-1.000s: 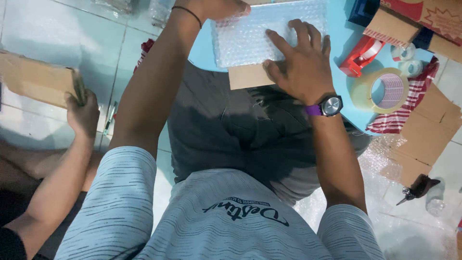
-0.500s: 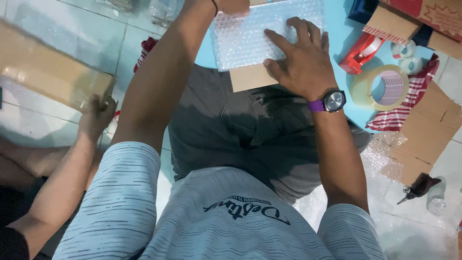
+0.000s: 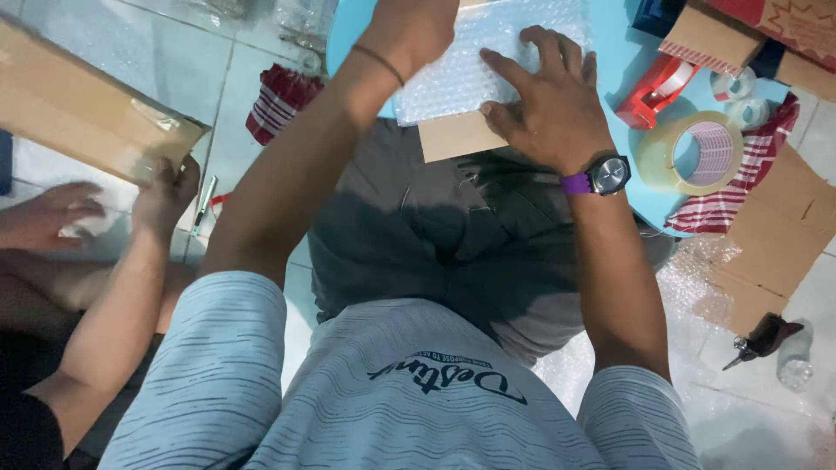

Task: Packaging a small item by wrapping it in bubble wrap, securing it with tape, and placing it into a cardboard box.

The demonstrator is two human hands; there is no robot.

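Parcel: a flat cardboard piece (image 3: pixel 459 135) wrapped in bubble wrap (image 3: pixel 475 65) is laid on the blue worktop (image 3: pixel 610 61), long axis left to right.
Right hand (image 3: pixel 549 100): fingers are spread wide and pressed flat on the wrap.
Left hand (image 3: pixel 414 30): it is laid on the far left part of the wrap; its fingers cannot be seen.
Right side: a tape roll (image 3: pixel 692 152) is seen near.

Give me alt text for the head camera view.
Looking down, the person's left hand and right hand press a bubble-wrapped parcel on a blue table, beside a tape roll and red tape dispenser. At left, another person's hands hold a cardboard box.
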